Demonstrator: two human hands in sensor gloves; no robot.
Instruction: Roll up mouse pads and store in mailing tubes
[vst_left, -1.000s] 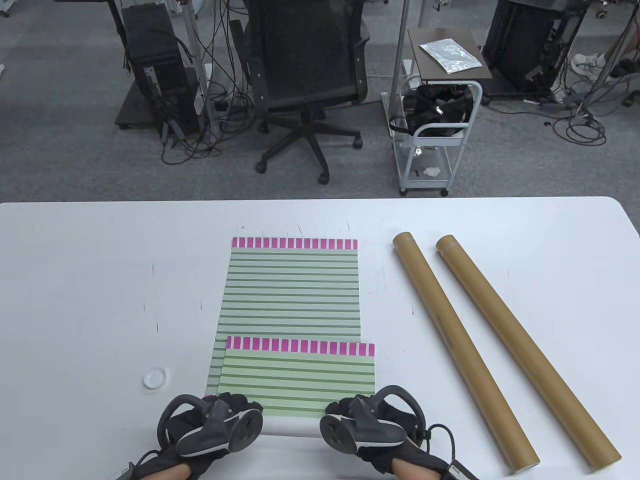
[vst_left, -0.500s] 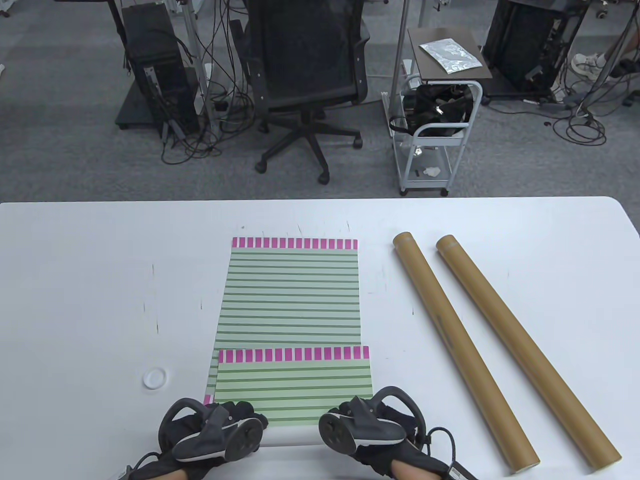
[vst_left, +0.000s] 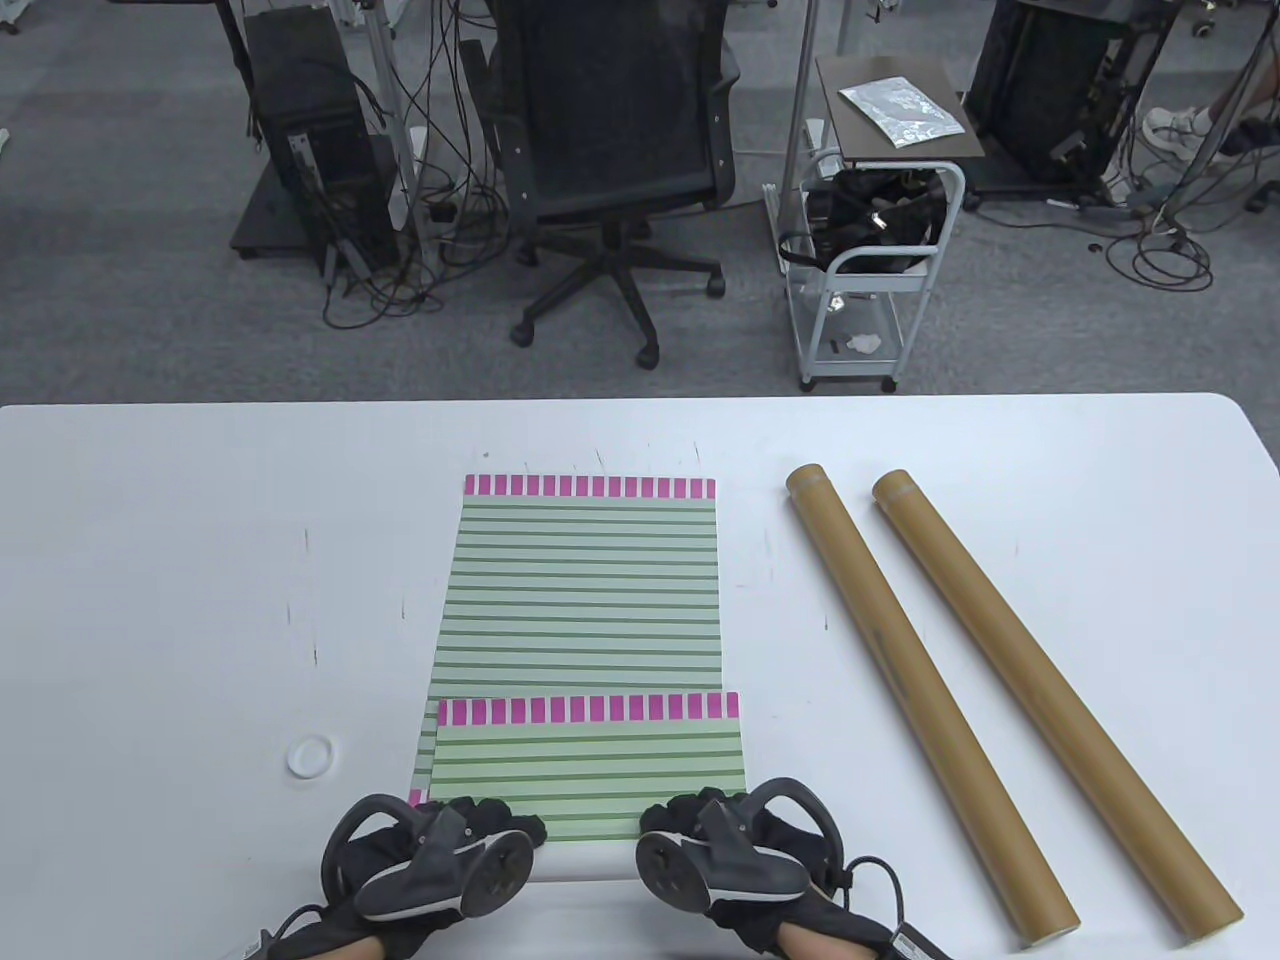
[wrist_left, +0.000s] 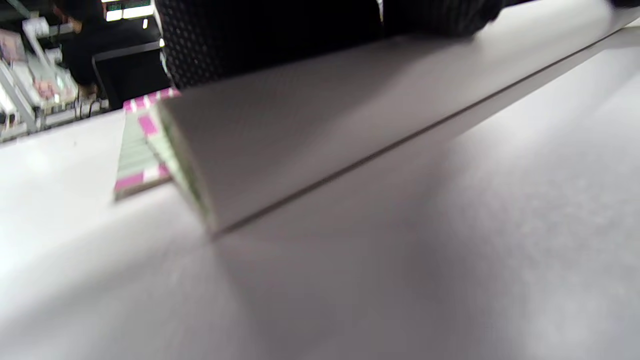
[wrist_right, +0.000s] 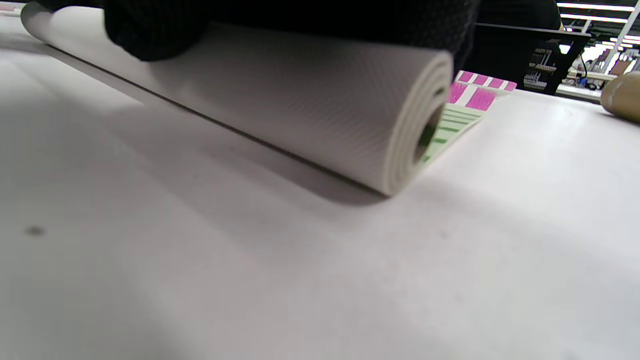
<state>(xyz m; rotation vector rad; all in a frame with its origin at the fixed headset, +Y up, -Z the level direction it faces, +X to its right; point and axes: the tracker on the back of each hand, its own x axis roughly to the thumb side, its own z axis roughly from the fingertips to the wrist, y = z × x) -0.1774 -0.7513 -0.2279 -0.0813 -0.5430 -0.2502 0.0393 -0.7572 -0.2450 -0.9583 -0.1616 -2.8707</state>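
Observation:
Two green-striped mouse pads with pink end bands lie overlapped at the table's middle. The lower pad (vst_left: 585, 590) lies flat. The upper pad (vst_left: 590, 765) is partly rolled at its near end into a white roll (vst_left: 585, 868), which also shows in the right wrist view (wrist_right: 310, 105) and in the left wrist view (wrist_left: 325, 115). My left hand (vst_left: 480, 825) rests on the roll's left end. My right hand (vst_left: 685, 822) rests on its right end, fingers over the top. Two brown mailing tubes (vst_left: 925, 700) (vst_left: 1050, 700) lie to the right.
A small white cap (vst_left: 309, 756) lies on the white table (vst_left: 180, 600) left of the pads. Beyond the far edge stand an office chair (vst_left: 610, 150) and a white cart (vst_left: 870, 250).
The upper pad's pink end has come nearer to me as the roll took in more pad, and its end shifted slightly left. Both hands edged forward on the roll.

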